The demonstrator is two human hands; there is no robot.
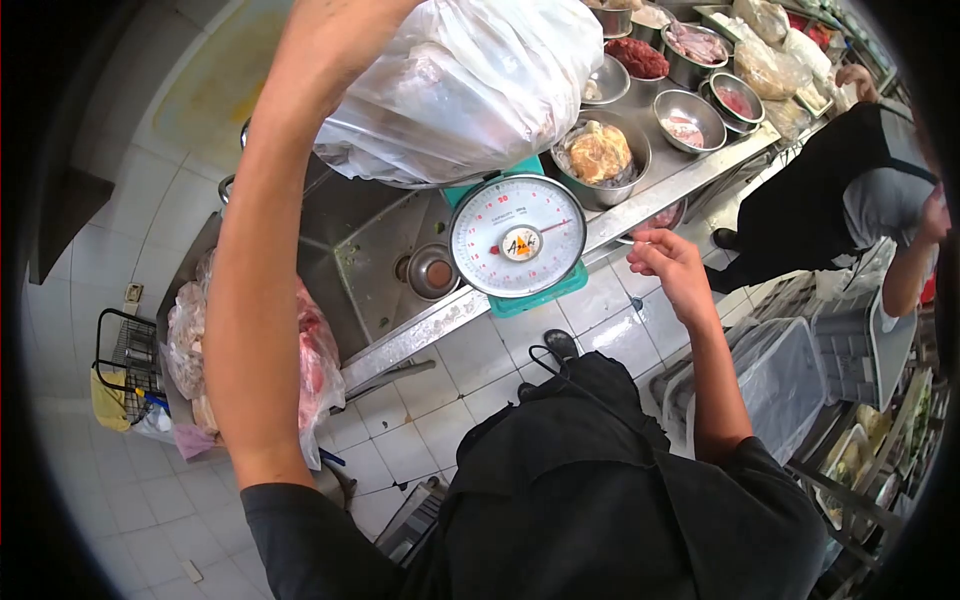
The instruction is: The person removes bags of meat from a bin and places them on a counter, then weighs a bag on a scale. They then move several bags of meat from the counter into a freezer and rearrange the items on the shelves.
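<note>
A large, bulging clear plastic bag (465,90) rests on a green dial scale (517,237), whose needle points to the upper right. My left hand (350,25) is at the bag's upper left side. Its fingers are cut off by the top edge, so their grip is hidden. To the right of the scale, my right hand (675,268) hovers over the floor, apart from everything. Its fingers are loosely bent, and nothing shows in them. Beside the scale stands a steel bowl (640,175) with a yellowish bagged lump (600,152) inside.
A sink (340,290) lies left of the scale, with bagged meat (318,345) at its end. Bowls of meat (637,58) line the counter (690,165). A co-worker in a black apron (810,190) stands at right, near a clear plastic tub (760,390).
</note>
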